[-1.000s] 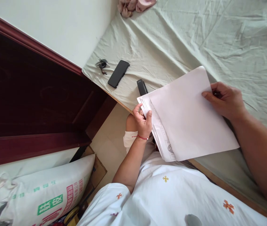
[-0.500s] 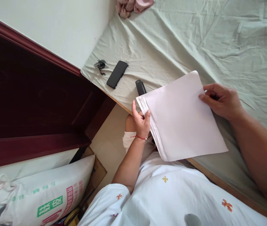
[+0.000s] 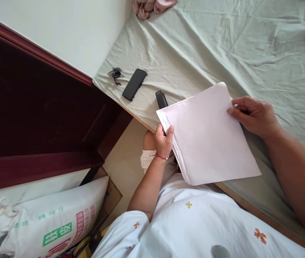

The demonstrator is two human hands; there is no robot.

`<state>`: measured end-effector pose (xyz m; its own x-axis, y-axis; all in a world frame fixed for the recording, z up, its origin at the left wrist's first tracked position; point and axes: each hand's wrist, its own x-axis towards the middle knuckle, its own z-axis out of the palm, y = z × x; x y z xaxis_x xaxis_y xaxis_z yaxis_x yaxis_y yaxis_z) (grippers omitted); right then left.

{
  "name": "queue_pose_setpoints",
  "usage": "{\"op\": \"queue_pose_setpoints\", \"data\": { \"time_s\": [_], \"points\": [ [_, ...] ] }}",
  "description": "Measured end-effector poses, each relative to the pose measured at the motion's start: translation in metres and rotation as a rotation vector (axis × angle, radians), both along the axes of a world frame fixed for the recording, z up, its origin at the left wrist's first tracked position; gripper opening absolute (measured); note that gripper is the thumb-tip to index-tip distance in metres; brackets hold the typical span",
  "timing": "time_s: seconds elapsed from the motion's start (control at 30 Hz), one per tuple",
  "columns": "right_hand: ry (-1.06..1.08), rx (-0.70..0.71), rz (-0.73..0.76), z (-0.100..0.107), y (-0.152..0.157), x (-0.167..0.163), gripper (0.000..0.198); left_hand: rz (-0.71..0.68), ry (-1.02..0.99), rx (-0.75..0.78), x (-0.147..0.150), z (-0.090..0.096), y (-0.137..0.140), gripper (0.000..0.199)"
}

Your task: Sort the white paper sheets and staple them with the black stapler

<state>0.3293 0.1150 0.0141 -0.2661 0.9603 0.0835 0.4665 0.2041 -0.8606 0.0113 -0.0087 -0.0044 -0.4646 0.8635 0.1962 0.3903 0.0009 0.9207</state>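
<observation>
A stack of white paper sheets [image 3: 211, 139] is held between my two hands, above my lap and the bed's edge. My left hand [image 3: 164, 140] grips its left edge, thumb on top and fingers curled beneath; there the sheets' edges fan out slightly. At the right edge my right hand [image 3: 252, 114] pinches the paper between thumb and fingers. Just beyond the upper left corner lies a black stapler [image 3: 161, 99], its near end hidden by the paper.
A black phone [image 3: 134, 84] and a bunch of keys [image 3: 116, 73] lie on the bed's wrinkled green sheet [image 3: 281, 53]. Pink cloth [image 3: 152, 7] sits at the far end. Left are a dark red wooden panel [image 3: 34, 96] and a white printed sack [image 3: 61, 211].
The fingers of my left hand have curled in around the paper's left edge, where the index finger was stretched out before. My right hand stays in place on the stack.
</observation>
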Motion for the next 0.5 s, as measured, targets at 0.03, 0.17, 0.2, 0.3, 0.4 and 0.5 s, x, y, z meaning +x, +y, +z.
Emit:
{"op": "queue_pose_setpoints", "data": {
  "time_s": [0.03, 0.17, 0.2, 0.3, 0.4, 0.5],
  "points": [
    [-0.001, -0.013, -0.002, -0.0001, 0.0000, 0.0002, 0.034, 0.004, 0.012, -0.006, 0.0001, 0.0005, -0.0001, 0.043],
    [-0.004, -0.043, 0.002, -0.0006, -0.0001, 0.0008, 0.038, 0.010, 0.059, -0.026, 0.0010, 0.0037, -0.0003, 0.048],
    [-0.004, -0.042, 0.004, -0.0006, -0.0002, 0.0008, 0.039, 0.006, 0.066, -0.026, 0.0015, 0.0047, -0.0003, 0.048],
    [-0.012, -0.042, -0.002, -0.0005, -0.0003, 0.0005, 0.039, -0.008, 0.085, -0.011, 0.0029, 0.0075, -0.0003, 0.047],
    [-0.024, -0.046, -0.008, 0.0000, -0.0005, 0.0002, 0.038, -0.012, 0.116, -0.006, 0.0033, 0.0086, -0.0003, 0.049],
    [-0.022, -0.042, 0.002, 0.0011, -0.0005, -0.0003, 0.036, -0.006, 0.146, -0.022, 0.0025, 0.0079, -0.0003, 0.052]
  ]
}}
